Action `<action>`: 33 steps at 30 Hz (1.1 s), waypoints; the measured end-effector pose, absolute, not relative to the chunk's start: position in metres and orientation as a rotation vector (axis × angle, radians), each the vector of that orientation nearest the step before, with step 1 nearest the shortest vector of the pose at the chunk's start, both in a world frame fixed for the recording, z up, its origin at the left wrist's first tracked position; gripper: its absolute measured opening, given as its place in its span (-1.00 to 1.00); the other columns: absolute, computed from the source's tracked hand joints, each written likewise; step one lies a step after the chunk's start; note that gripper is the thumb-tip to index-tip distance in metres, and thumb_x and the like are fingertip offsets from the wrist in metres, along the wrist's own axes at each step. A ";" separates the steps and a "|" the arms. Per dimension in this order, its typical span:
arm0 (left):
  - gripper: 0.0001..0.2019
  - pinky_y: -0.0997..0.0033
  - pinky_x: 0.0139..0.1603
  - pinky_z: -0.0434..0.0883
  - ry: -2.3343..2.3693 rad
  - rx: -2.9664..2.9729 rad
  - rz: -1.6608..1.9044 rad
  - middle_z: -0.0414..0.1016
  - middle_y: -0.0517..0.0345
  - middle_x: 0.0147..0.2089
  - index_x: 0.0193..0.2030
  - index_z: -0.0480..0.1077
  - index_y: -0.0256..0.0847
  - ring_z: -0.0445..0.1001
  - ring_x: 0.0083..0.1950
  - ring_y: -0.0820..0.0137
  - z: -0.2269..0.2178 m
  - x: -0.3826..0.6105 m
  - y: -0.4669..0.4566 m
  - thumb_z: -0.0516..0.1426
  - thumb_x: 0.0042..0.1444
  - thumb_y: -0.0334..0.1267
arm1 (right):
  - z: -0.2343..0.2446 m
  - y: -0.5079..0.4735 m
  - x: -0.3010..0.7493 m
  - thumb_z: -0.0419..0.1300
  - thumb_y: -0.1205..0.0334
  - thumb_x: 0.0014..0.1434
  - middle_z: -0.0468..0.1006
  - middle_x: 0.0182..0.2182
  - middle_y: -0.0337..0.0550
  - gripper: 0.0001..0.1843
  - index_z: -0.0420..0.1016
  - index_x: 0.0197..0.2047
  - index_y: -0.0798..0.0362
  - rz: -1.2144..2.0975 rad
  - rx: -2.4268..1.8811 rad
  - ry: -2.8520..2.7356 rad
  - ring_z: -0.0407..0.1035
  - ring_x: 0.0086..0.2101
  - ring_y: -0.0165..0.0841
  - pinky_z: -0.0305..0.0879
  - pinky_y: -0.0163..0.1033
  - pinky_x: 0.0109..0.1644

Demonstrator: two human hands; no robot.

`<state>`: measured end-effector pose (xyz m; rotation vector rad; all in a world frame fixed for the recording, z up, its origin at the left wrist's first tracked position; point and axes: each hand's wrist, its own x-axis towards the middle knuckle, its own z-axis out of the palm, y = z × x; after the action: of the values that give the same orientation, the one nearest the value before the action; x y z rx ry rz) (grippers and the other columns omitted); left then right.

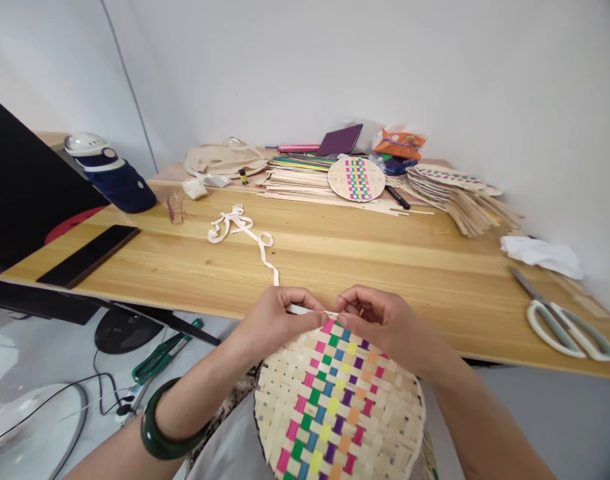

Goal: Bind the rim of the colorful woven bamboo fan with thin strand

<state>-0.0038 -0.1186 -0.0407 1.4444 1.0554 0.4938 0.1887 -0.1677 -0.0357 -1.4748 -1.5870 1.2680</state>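
Note:
A round woven mat, pale with bands of pink, green, blue, yellow, purple and orange, leans upright between my lap and the table edge. At its top rim my left hand pinches a pale fabric tape against the weave, thumb in front. The tape trails from there onto the table and ends in a loose tangle. Just beside it, my right hand is closed on the same rim, thumb on the front face and fingers curled behind. Whether its fingertips also hold the tape is hidden.
Scissors lie at the right, near a white cloth. Behind are another round woven mat, loose strips and a stack of woven pieces. A phone and a blue bottle are at the left.

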 end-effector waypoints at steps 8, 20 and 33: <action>-0.85 0.58 -0.45 0.21 0.969 1.511 0.601 0.45 0.23 -0.47 -0.46 0.49 -0.27 0.29 -0.46 0.55 -0.044 -0.003 -0.122 0.25 -0.01 -0.22 | -0.034 -0.167 0.187 0.14 0.13 0.17 0.35 -0.50 -0.29 -0.81 0.45 -0.37 0.05 1.258 -1.492 -1.614 0.13 -0.49 -0.47 0.04 -0.34 -0.45; -0.73 0.47 -0.30 0.28 0.866 1.585 0.622 0.50 0.10 -0.36 -0.38 0.56 -0.27 0.42 -0.31 0.42 -0.045 -0.010 -0.119 0.14 0.14 -0.13 | -0.035 -0.168 0.187 0.14 0.15 0.14 0.26 -0.53 -0.33 -0.83 0.37 -0.42 0.05 1.223 -1.490 -1.677 0.08 -0.50 -0.48 0.02 -0.35 -0.46; -0.81 0.56 -0.44 0.20 0.983 1.282 0.471 0.47 0.20 -0.48 -0.44 0.53 -0.27 0.29 -0.46 0.53 -0.047 -0.002 -0.118 0.27 -0.05 -0.16 | -0.034 -0.167 0.183 0.14 0.23 0.11 0.26 -0.54 -0.35 -0.90 0.38 -0.41 0.04 1.194 -1.562 -1.666 0.08 -0.50 -0.49 0.02 -0.35 -0.45</action>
<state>-0.0022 -0.1184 -0.0465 1.2819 0.9833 0.4709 0.1831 -0.1673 -0.0341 -1.5618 -1.6660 1.1942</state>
